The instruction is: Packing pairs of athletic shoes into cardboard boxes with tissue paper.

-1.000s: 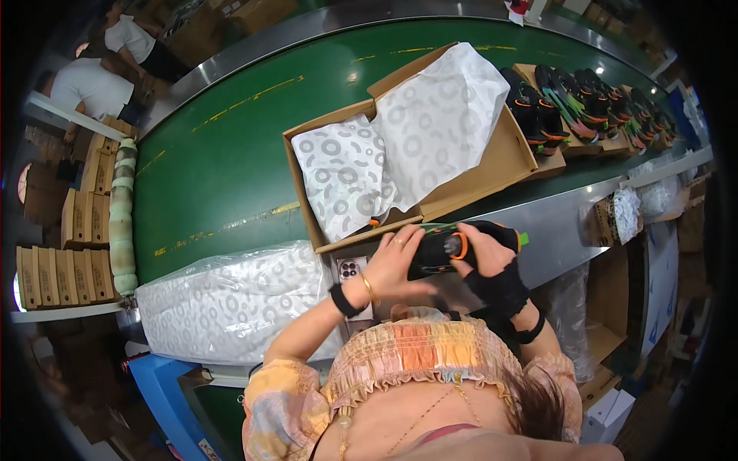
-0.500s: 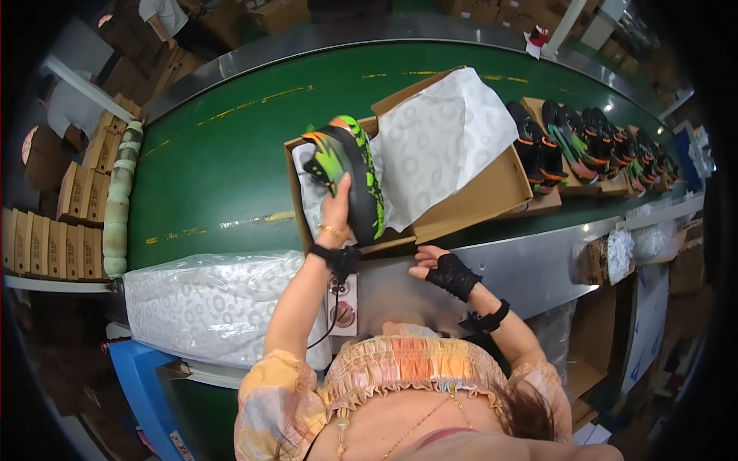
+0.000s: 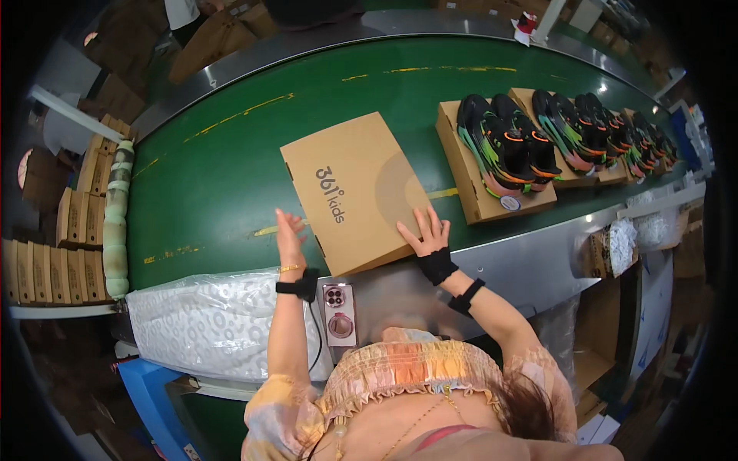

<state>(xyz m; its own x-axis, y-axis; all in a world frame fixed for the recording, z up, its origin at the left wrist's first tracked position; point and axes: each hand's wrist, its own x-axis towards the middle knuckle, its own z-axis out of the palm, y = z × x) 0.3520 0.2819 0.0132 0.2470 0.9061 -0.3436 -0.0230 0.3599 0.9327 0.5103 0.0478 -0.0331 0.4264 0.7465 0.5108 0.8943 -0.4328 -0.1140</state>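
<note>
A closed brown cardboard shoe box (image 3: 357,173) lies at an angle on the green conveyor belt in front of me. My right hand (image 3: 427,237), in a black fingerless wrist glove, rests with spread fingers on the lid's near right corner. At the near left edge of the box is my left hand (image 3: 290,240), fingers stretched out and holding nothing; whether it touches the side I cannot tell. To the right, a pair of black sneakers (image 3: 503,146) with orange and green trim sits on top of another brown box (image 3: 455,165).
More sneakers on boxes (image 3: 576,127) line the belt (image 3: 223,184) toward the right. Plastic-covered patterned paper (image 3: 219,319) lies at the near left, beside a phone (image 3: 340,313) on the metal ledge (image 3: 507,269). Stacked shoe boxes (image 3: 54,273) stand beyond the roller (image 3: 117,223).
The open box with tissue paper and the green-black shoe at my left hand now appears as a closed box. Both hands have moved to its sides, the left letting go of the shoe.
</note>
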